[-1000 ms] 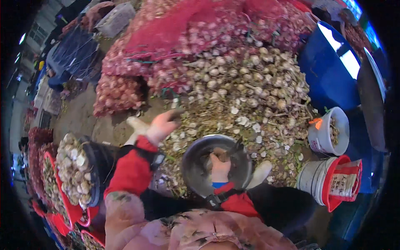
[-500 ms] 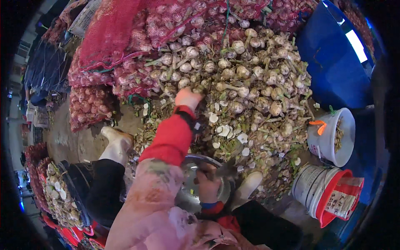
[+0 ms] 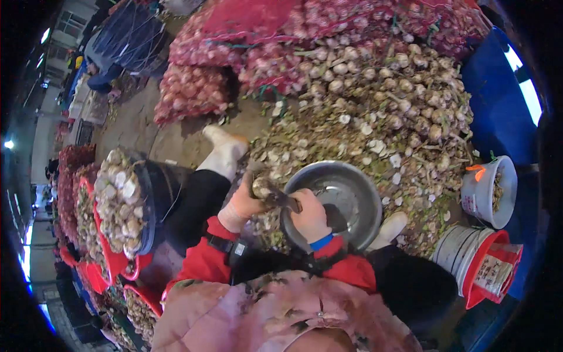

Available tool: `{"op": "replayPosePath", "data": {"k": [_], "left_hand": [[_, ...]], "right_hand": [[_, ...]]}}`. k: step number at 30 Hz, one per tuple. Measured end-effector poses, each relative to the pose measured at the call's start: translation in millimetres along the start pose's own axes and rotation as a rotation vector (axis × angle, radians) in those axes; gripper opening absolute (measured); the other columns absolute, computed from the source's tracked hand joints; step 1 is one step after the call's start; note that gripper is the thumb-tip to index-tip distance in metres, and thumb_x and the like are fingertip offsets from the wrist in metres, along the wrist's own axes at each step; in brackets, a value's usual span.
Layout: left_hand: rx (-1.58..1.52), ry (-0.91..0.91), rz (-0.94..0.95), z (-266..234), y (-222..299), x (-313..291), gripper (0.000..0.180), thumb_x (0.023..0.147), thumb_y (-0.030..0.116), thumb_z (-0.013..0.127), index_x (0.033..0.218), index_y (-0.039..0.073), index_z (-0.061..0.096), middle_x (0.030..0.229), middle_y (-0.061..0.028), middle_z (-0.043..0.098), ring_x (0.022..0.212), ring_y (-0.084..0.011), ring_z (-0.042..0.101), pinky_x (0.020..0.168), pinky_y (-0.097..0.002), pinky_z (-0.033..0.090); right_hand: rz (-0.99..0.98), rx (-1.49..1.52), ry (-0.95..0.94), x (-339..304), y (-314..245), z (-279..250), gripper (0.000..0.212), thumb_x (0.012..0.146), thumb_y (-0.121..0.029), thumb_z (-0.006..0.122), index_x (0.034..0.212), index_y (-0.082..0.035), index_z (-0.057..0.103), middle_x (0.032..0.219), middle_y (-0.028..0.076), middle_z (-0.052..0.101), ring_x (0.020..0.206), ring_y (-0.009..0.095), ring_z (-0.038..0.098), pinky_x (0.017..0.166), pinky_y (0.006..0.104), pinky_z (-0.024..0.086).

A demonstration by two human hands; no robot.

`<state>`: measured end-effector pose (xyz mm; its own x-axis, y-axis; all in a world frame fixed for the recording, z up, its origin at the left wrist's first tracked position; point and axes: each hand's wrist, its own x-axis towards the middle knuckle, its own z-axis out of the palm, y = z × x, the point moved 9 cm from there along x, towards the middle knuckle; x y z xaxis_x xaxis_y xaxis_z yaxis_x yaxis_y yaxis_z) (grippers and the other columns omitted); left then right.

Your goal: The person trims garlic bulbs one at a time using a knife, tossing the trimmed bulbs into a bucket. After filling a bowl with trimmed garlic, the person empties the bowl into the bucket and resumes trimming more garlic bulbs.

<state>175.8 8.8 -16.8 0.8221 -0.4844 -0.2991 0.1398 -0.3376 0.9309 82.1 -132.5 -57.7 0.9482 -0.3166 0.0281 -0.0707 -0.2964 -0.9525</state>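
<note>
My left hand [image 3: 242,204] is closed around a garlic bulb [image 3: 261,188], held over the left rim of a metal bowl [image 3: 370,196]. My right hand [image 3: 309,216] grips a knife, whose dark blade [image 3: 283,200] points left and meets the bulb or lies right beside it. The knife's handle is hidden in my fingers. Inside the bowl almost nothing but its shiny bottom shows. Beyond it spreads a heap of garlic bulbs with stalks [image 3: 404,100], with pale cut slices [image 3: 375,145] scattered on the near side.
Red mesh sacks of garlic [image 3: 193,94] stand behind. At my left is a dark tub heaped with trimmed garlic [image 3: 120,199]. To the right are a grey bucket [image 3: 489,190], stacked buckets with a red rim [image 3: 469,258] and a big blue container [image 3: 498,94]. My white boots [image 3: 226,151] flank the bowl.
My left hand has come back from the heap to the bowl and now holds a garlic bulb. The knife hand has met it. The view has swung left, showing the tub more fully.
</note>
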Motion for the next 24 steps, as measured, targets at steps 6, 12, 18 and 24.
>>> {"op": "replayPosePath", "data": {"k": [6,12,18,24], "left_hand": [[0.378,0.108,0.145,-31,1,-69,0.072,0.062,0.015,0.082,0.123,0.002,0.046,0.104,-0.0111,0.059,0.094,-0.0209,0.06,0.081,-0.0324,0.049],[0.183,0.261,0.129,-36,3,-99,0.067,0.061,0.018,0.083,0.117,0.002,0.05,0.102,-0.0099,0.06,0.096,-0.0189,0.059,0.084,-0.0322,0.048],[0.153,0.34,0.179,-29,23,-118,0.066,0.058,0.008,0.081,0.117,0.004,0.051,0.105,-0.0088,0.061,0.099,-0.019,0.059,0.089,-0.0316,0.046],[-0.724,0.535,0.042,-64,-24,-106,0.047,0.083,0.014,0.067,0.125,0.006,0.049,0.11,-0.0068,0.062,0.101,-0.0203,0.06,0.086,-0.0346,0.049]], "right_hand": [[-0.06,-0.334,-0.412,-22,-40,64,0.029,0.069,-0.004,0.065,0.098,-0.01,0.062,0.1,0.013,0.057,0.094,0.036,0.058,0.08,0.0446,0.049],[-0.084,-0.452,-0.456,-25,-52,76,0.019,0.075,-0.01,0.064,0.094,-0.009,0.065,0.097,0.015,0.061,0.092,0.038,0.061,0.078,0.0463,0.049],[0.29,-0.139,-0.036,-17,100,-3,0.022,0.078,-0.014,0.065,0.098,-0.004,0.066,0.085,0.021,0.066,0.082,0.041,0.061,0.075,0.0452,0.049],[-0.353,0.021,0.115,-29,-43,18,0.02,0.072,0.0,0.06,0.091,-0.005,0.059,0.089,0.011,0.058,0.078,0.031,0.058,0.071,0.0365,0.048]]}}
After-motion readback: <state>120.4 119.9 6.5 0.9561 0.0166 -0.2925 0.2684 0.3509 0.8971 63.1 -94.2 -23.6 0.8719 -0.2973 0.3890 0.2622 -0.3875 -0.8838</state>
